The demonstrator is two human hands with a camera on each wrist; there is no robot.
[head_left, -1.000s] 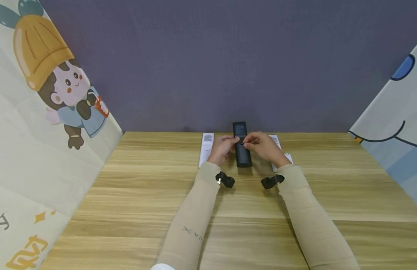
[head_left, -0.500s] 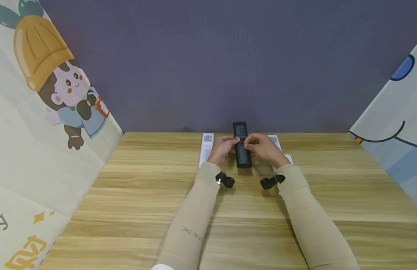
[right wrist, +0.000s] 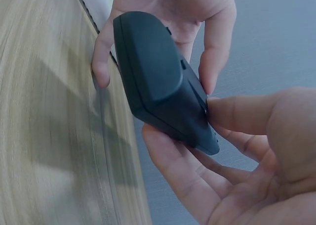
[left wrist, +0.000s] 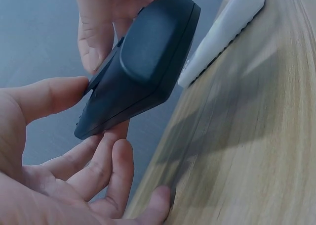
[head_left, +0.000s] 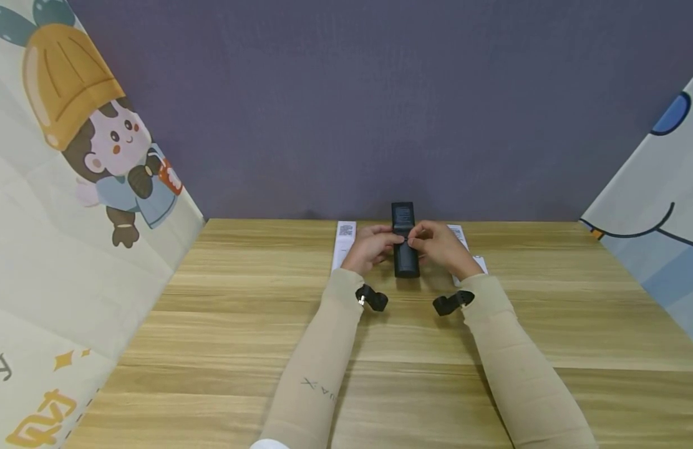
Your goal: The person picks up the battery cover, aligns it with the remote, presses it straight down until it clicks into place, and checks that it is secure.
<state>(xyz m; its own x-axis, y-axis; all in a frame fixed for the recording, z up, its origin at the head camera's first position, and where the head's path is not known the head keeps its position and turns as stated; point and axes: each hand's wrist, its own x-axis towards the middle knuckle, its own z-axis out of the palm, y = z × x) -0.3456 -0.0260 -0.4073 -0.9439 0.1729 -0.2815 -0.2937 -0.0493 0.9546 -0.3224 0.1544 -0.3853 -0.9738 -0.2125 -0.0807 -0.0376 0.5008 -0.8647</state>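
A black remote control [head_left: 405, 259] is held tilted over the table, its back towards me. My left hand [head_left: 368, 249] grips it from the left, with the thumb on its back and fingers curled underneath. From the right, my right hand [head_left: 443, 248] holds it with thumb and fingers, the tips meeting the left thumb mid-back. In the left wrist view, a thin battery cover [left wrist: 104, 67] stands slightly raised along one edge, with both thumbs at it. The battery compartment's inside is hidden. The right wrist view shows the remote's rounded end [right wrist: 150, 62].
A white remote control [head_left: 344, 240] with a printed label lies on the wooden table [head_left: 239, 312] left of my hands. Another white labelled object [head_left: 457, 234] lies behind my right hand, beside a small white piece [head_left: 480, 262]. A dark wall [head_left: 346, 112] rises at the table's back edge.
My left thumb has slid right across the remote's back to the right hand's fingertips. The remote has shifted slightly right and stands a little straighter.
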